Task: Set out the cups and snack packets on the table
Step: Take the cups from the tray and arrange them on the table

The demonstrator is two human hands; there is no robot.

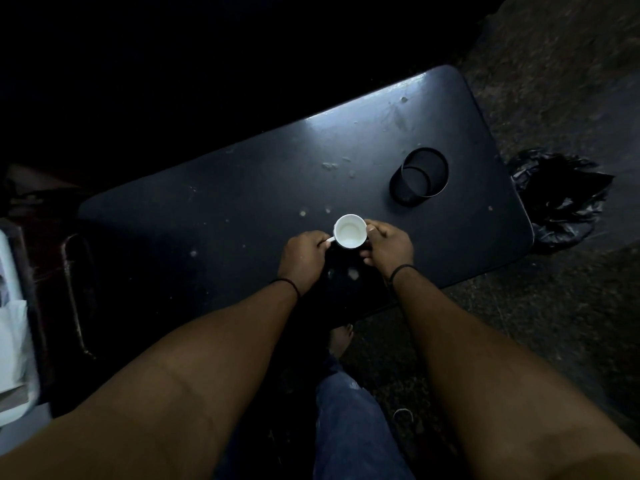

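Both hands grip white cup (pixel 349 231); upright; handle points left.

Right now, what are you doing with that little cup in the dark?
A person is holding a small white cup over a dark table with both hands. The left hand pinches its handle, and the right hand holds its other side. The cup looks empty. Whether it is resting on the table yet is hard to tell. A dark round holder stands farther back on the table, and a black bag lies on the floor past the table's end. No snack packets are in view.
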